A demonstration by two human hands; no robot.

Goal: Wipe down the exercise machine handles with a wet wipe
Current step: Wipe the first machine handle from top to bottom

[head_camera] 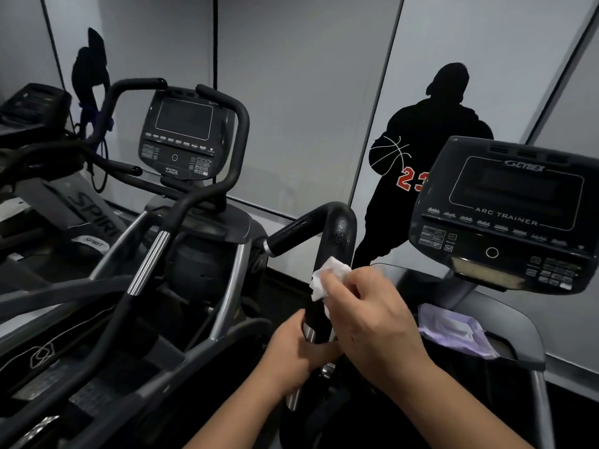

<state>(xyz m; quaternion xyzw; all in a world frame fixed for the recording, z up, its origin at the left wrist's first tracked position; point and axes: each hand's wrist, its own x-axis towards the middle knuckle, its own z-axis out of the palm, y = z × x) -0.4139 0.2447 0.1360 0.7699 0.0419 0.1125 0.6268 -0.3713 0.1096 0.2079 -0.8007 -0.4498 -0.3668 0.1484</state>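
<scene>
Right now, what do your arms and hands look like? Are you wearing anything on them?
Both arms are bare as far as the picture shows, with no sleeves. The left hand and right hand wear no gloves, and I see no rings, watch or bracelet.

Two hands are counted: the left hand point(296, 346) and the right hand point(369, 322). One white wet wipe point(327, 280) is recorded. Two consoles are listed: a far left console point(184, 137) and a near right console point(509, 215). One purple wipe packet point(453, 330) is noted.
</scene>
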